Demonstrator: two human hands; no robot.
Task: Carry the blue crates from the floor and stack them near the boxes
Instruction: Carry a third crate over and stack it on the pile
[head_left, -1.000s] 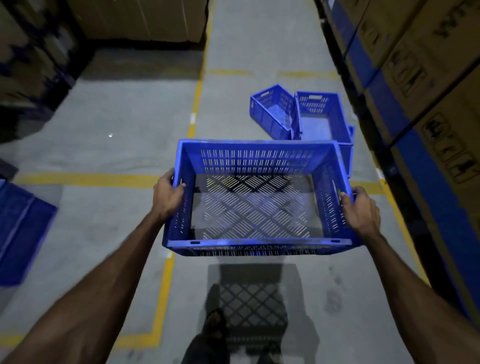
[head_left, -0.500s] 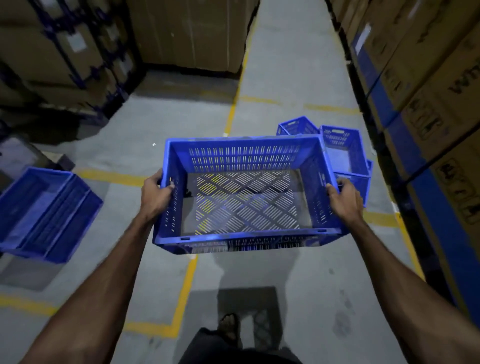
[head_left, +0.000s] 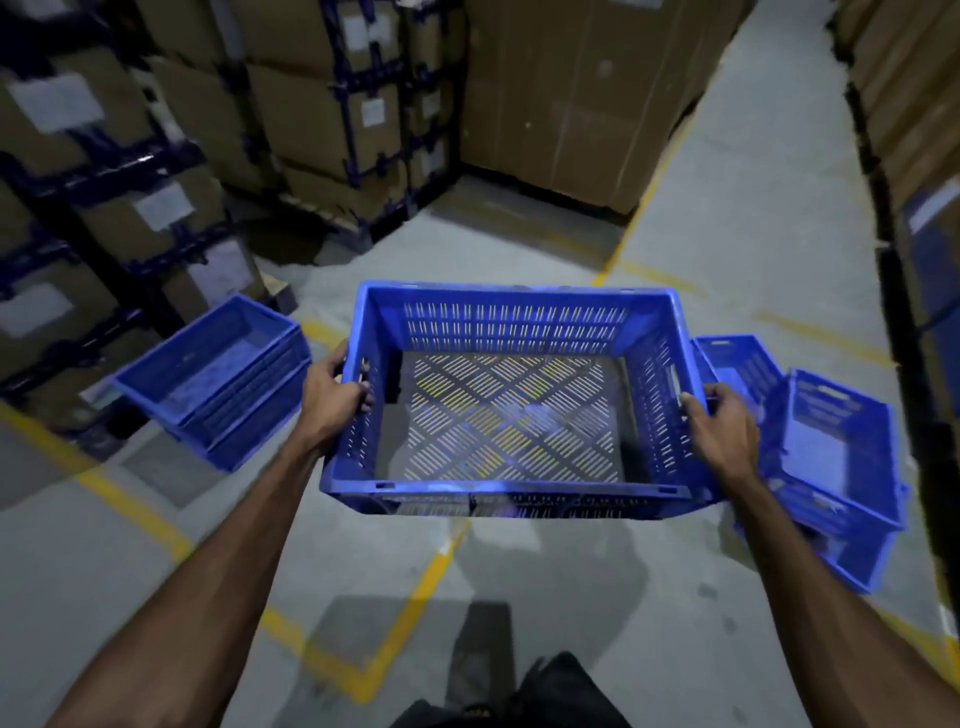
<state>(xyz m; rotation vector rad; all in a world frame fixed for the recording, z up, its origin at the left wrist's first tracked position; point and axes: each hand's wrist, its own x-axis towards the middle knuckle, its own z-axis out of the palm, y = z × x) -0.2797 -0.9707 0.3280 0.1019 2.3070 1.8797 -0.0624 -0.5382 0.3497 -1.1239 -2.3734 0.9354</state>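
Observation:
I carry an empty blue slotted crate (head_left: 519, 322) level in front of me above the floor. My left hand (head_left: 332, 395) grips its left wall, fingers curled through the handle slot. My right hand (head_left: 719, 421) grips its right wall. To the left, a stack of nested blue crates (head_left: 218, 384) stands on the floor beside the cardboard boxes (head_left: 156, 208). On the right, more blue crates (head_left: 831, 457) lie on the floor, one tilted on others.
Tall strapped cardboard boxes (head_left: 322, 114) fill the left and back. A large carton (head_left: 571, 104) stands straight ahead. Shelving with boxes (head_left: 924, 130) runs along the right edge. Yellow lines (head_left: 426, 577) cross the grey concrete floor. My foot (head_left: 561, 675) shows at the bottom.
I have turned left with the crate still held in both hands. The nested stack by the boxes is now closer and nearer the centre; the floor crates have slid to the right.

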